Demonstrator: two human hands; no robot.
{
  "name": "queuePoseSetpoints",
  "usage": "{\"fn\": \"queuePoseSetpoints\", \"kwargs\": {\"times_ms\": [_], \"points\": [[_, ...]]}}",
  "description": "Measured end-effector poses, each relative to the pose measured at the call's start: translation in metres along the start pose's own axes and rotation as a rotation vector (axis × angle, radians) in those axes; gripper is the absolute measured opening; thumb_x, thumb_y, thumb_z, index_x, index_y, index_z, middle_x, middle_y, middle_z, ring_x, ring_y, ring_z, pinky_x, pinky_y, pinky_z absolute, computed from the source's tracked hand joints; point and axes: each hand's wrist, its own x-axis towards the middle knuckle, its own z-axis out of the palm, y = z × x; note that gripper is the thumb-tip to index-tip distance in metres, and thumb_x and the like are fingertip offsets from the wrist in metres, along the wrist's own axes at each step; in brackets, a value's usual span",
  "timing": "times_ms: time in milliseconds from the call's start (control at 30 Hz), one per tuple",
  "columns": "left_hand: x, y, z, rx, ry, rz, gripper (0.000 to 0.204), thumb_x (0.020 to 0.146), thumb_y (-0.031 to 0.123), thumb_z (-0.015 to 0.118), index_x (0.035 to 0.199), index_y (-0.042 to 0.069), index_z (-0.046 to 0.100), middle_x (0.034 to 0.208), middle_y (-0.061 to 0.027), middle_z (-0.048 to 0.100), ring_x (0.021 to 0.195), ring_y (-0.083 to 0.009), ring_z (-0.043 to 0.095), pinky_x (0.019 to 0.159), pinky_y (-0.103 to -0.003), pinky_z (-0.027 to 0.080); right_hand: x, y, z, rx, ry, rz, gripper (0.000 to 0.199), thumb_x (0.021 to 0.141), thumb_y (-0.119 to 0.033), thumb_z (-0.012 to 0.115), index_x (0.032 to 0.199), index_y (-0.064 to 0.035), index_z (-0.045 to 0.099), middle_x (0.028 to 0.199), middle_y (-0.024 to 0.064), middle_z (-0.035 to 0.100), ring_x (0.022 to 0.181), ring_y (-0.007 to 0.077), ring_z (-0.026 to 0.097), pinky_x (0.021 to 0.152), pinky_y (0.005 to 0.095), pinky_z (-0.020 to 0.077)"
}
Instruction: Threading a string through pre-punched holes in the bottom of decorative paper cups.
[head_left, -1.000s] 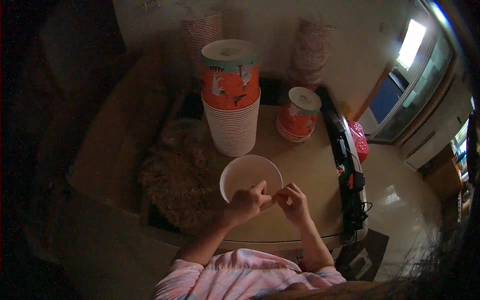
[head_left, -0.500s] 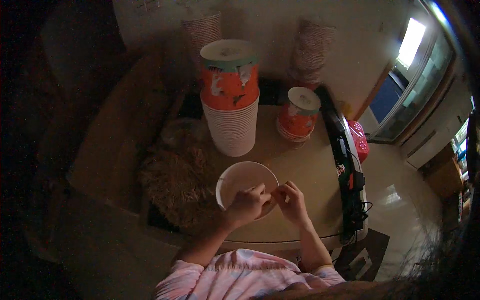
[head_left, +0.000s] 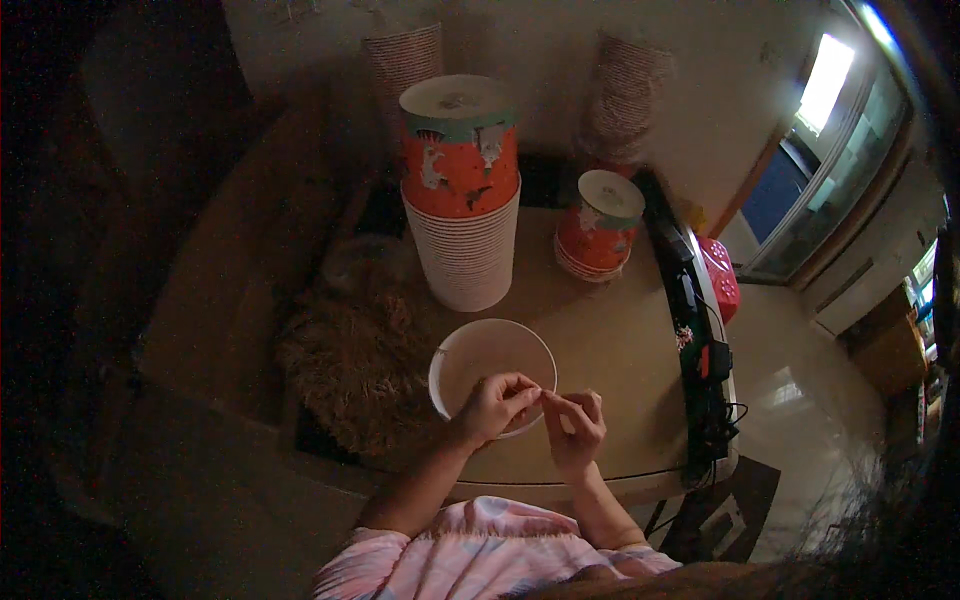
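White round paper bowl (head_left: 487,362) beneath both pinching hands (head_left: 535,408).

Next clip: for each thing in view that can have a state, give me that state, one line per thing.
White paper bowl: upright, open, looks empty, on the table's near edge.
Left hand: fingers pinched at the bowl's near rim.
Right hand: fingertips pinched, meeting the left hand's; what they hold is too small to tell.
Tall cup stack: upright, lidded cup on top.
Short cup stack: upright, lidded.
Table: round, bearing all these.
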Motion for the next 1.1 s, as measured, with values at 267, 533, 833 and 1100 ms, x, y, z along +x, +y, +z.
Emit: {"fn": "queuePoseSetpoints", "kwargs": {"times_ms": [267,533,833,1100], "points": [[-0.002,-0.002,-0.002,0.169,0.063,0.166,0.011,0.081,0.01,0.062,0.087,0.001,0.065,0.074,-0.0011,0.062,0.066,-0.0063,0.055,0.061,-0.022,0.045,0.001,-0.007,-0.005,0.075,-0.112,0.139,0.023,0.067,0.003,0.071,0.087,-0.0071,0.067,0.078,0.0057,0.06,0.071,0.0185,0.055,0.064,0.029,0.044],[-0.012,0.014,0.004,0.368,0.118,0.235,0.012,0.082,0.008,0.061,0.091,0.001,0.062,0.083,-0.0055,0.065,0.072,-0.011,0.06,0.065,-0.024,0.048,0.008,0.002,-0.007,0.171,-0.174,0.271,0.016,0.067,0.001,0.072,0.079,-0.0041,0.062,0.076,0.0064,0.056,0.067,0.0162,0.055,0.059,0.027,0.0448],[-0.01,0.007,0.004,0.337,0.122,0.247,0.017,0.082,0.007,0.06,0.097,0.0,0.061,0.082,-0.0075,0.065,0.076,-0.0118,0.062,0.07,-0.025,0.05,0.009,0.0,-0.004,0.123,-0.155,0.218,0.014,0.067,0.007,0.066,0.075,-0.0019,0.058,0.073,0.0066,0.053,0.066,0.0153,0.052,0.06,0.0258,0.0431],[-0.014,0.008,0.003,0.373,0.078,0.109,0.012,0.079,0.012,0.065,0.085,0.002,0.063,0.071,-0.0034,0.063,0.064,-0.0072,0.057,0.057,-0.024,0.046,0.008,0.002,-0.002,0.121,-0.126,0.226,0.014,0.068,0.003,0.067,0.076,-0.0022,0.057,0.075,0.0072,0.053,0.065,0.0157,0.052,0.059,0.0255,0.043]]}}
